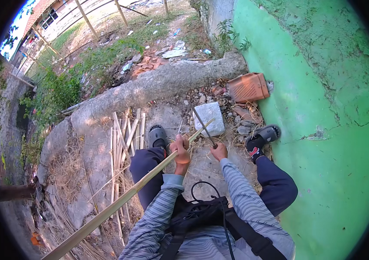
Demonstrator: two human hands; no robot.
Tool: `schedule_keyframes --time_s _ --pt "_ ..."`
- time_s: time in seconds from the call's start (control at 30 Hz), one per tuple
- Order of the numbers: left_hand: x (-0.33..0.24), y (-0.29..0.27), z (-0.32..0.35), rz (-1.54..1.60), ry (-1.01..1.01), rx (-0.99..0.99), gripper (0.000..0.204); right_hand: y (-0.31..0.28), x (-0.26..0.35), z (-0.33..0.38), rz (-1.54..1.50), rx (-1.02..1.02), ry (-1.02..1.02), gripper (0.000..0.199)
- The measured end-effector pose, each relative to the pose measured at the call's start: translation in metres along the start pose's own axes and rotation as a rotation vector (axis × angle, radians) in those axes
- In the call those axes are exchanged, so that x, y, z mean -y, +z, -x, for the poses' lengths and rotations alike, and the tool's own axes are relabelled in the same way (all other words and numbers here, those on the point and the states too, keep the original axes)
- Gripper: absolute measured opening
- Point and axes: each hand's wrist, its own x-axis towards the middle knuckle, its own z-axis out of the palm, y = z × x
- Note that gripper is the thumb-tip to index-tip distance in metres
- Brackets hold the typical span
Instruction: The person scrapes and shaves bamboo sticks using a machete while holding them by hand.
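Note:
A long split bamboo strip (119,201) slants from the lower left up past my knees. My left hand (181,154) is closed around it near its far end. In my right hand (219,151) is a long, narrow-bladed knife (202,123), gripped by its handle. Its dark blade points away from me and crosses the strip's far end; whether they touch I cannot tell. Beyond both hands sits a pale whitish block (212,117) on the ground. A thin light sliver stands just above my left fist, too small to name.
Several split bamboo pieces (117,143) lie left of my left shoe (157,133). A low rough concrete kerb (158,80) curves ahead. A hollow terracotta block (248,88) leans by the green wall (318,173) at right. Rubble surrounds my right shoe (267,133).

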Motion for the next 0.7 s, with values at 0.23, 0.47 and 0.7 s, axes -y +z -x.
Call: schedule_keyframes --time_s 0.23,0.47,0.7 --pt "0.005 0.014 -0.039 -0.049 0.093 0.034 0.054 0.006 0.0 -0.049 -0.012 -0.118 0.122 0.032" --pt "-0.028 0.001 -0.004 -0.151 -0.157 0.007 0.052 0.01 -0.009 0.006 -0.107 -0.048 -0.079 0.028" --pt "-0.061 -0.024 0.036 -0.625 -0.369 0.187 0.06 -0.005 -0.02 0.006 -0.076 0.006 0.108 0.031"
